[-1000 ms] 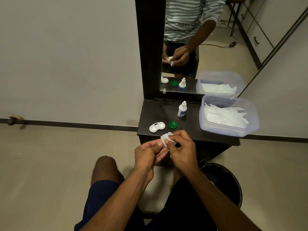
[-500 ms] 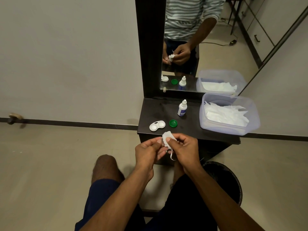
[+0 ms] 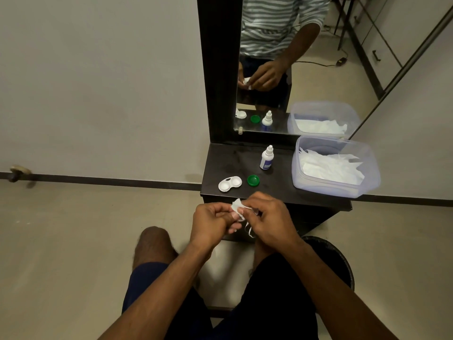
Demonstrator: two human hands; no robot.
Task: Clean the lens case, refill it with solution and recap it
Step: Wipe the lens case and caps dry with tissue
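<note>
The white lens case (image 3: pixel 230 184) lies uncapped on the dark shelf (image 3: pixel 232 158), near its front left. A green cap (image 3: pixel 253 180) lies just right of it. The white solution bottle (image 3: pixel 266 158) stands upright behind the cap. In front of the shelf edge, my left hand (image 3: pixel 213 219) and my right hand (image 3: pixel 272 219) are pressed together around a small white tissue (image 3: pixel 237 207). Both pinch it with closed fingers, and a strip of it hangs below. Whatever the tissue wraps is hidden by my fingers.
A clear plastic tub (image 3: pixel 367 173) of white tissues fills the shelf's right end. A mirror (image 3: pixel 282 57) rises behind the shelf. A black bin (image 3: pixel 340 261) stands on the floor under my right forearm. My knees are below the hands.
My hands have kept working the tissue in the same spot; the tissue has been folded down tighter between the fingers. Nothing on the shelf has moved.
</note>
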